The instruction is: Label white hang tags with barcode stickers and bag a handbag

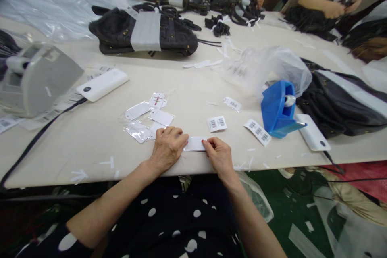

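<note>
Head view: a flat, smooth, oblong white card (195,144) is by the near edge of the pale surface (145,80). Right hand (219,154) pinches it; left hand (169,148) touches it (can't tell its grip).
</note>
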Demonstrator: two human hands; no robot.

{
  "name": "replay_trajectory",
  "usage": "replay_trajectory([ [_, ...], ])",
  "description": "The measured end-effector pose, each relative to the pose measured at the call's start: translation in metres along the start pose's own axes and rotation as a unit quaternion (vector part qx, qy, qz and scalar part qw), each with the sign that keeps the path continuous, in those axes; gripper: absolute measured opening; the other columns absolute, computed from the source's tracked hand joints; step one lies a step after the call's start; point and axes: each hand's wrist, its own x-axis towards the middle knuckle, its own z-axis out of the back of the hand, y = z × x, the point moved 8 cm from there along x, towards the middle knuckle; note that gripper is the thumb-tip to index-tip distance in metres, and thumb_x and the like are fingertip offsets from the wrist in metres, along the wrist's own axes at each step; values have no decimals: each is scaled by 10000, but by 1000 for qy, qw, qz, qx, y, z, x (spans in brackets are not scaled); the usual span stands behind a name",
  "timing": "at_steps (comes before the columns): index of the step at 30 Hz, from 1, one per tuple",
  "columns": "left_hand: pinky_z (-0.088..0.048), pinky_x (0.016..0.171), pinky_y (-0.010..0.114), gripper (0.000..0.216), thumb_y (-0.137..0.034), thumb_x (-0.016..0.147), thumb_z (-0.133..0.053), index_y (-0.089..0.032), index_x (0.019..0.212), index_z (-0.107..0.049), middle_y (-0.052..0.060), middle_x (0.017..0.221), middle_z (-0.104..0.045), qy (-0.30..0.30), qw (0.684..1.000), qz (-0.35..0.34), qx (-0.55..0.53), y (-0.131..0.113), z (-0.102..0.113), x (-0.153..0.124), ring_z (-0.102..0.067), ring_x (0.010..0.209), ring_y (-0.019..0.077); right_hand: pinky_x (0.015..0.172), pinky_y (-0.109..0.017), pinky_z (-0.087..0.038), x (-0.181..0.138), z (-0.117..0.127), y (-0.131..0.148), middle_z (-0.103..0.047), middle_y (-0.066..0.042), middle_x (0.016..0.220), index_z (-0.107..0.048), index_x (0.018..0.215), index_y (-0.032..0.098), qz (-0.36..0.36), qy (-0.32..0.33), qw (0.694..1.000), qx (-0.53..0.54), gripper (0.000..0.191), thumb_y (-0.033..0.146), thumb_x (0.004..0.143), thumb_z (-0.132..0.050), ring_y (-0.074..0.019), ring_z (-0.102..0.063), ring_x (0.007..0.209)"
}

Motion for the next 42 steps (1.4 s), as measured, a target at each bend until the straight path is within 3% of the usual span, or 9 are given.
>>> replay_trajectory([
  [12,-297,796,373,254,-145,892,-364,-187,1001,-589,87,1002,-612,-37,989,-140,-7,-17,1,-8,-490,969,210,575,-264,-372,0,9,4,-602,-23,599,-599,682,182,7,-13,994,-106,237,377,785,-514,-150,-532,558],
  [15,-315,784,347,255,-137,900,-342,-173,926,-594,71,897,-626,-21,984,-176,-30,-22,-2,-7,-511,902,182,608,-277,-409,1,25,8,-602,-41,687,-607,775,168,46,-85,987,-128,198,340,792,-512,-153,-535,599],
  [20,-336,762,351,269,-102,886,-334,-145,933,-595,82,891,-637,-32,984,-172,-38,-20,-4,-8,-521,887,193,825,-377,-416,12,53,18,-547,-133,1091,-590,1056,165,192,-221,926,-240,290,171,789,-477,-230,-502,994],
  [25,-352,771,367,293,-31,808,-393,-146,973,-605,77,945,-649,-14,988,-125,-89,-14,-1,-5,-541,918,202,794,-343,-454,22,60,14,-587,-79,927,-661,929,205,256,-247,909,-218,212,197,847,-465,-190,-531,904],
  [28,-365,839,391,245,-131,825,-455,-170,1015,-605,81,1008,-641,-73,984,-32,-160,-5,19,4,-530,983,216,754,-318,-476,7,61,23,-583,-63,908,-664,960,247,318,-263,896,-165,213,188,841,-498,-169,-547,864],
  [31,-422,828,380,255,-290,815,-523,-170,1027,-596,92,1055,-620,-80,936,125,-319,10,26,14,-543,975,223,761,-319,-482,-12,59,36,-575,-52,937,-641,1035,297,377,-244,884,-130,294,134,816,-529,-165,-555,887],
  [34,-483,692,324,383,-353,774,-573,-140,1091,-538,80,918,-645,31,800,242,-549,6,5,20,-600,794,186,743,-308,-490,-26,59,49,-573,-40,934,-602,1105,327,410,-217,881,-96,406,77,789,-548,-156,-559,867],
  [37,-493,701,305,492,-262,703,-650,-141,1155,-497,48,838,-654,110,682,227,-687,-15,-4,22,-609,759,165,713,-301,-497,-32,59,57,-584,-41,915,-603,1105,314,409,-196,889,-66,394,84,791,-547,-155,-567,837],
  [42,-488,746,282,336,-219,647,-689,-139,970,-639,47,876,-662,87,683,231,-687,-16,-4,15,-596,804,160,808,-362,-491,-34,54,59,-593,-81,994,-622,1058,240,336,-125,933,6,291,142,822,-482,-189,-568,932],
])
